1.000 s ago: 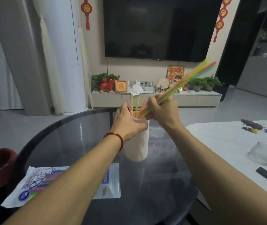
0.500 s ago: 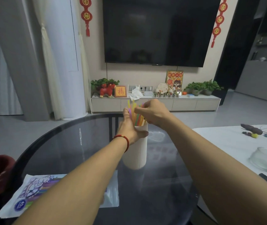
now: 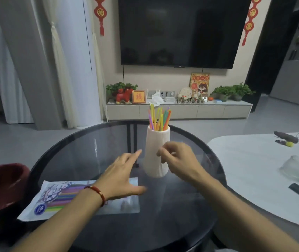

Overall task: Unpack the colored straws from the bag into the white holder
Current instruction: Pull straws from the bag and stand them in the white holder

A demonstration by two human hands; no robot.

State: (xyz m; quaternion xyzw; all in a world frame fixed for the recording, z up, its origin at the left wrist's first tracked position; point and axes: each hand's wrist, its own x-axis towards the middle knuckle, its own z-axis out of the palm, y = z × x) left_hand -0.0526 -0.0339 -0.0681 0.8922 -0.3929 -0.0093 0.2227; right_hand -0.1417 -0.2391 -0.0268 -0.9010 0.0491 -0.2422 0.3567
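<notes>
While straws (image 3: 159, 118) stand in holder (image 3: 156, 153):
Your left hand (image 3: 121, 175): fingers spread, above bag (image 3: 57, 199).
Your right hand (image 3: 177, 160): fingers loosely curled, holding nothing.

Bare forearms, red beaded bracelet (image 3: 97, 194) on left wrist

Dark television (image 3: 179, 31) on beige wall above a low cabinet (image 3: 179, 110).

A round dark glass table (image 3: 83, 157) is seen; on it the white holder (image 3: 156, 153) stands, the bag (image 3: 57, 199) lying flat left of the holder, nearer the camera.
</notes>
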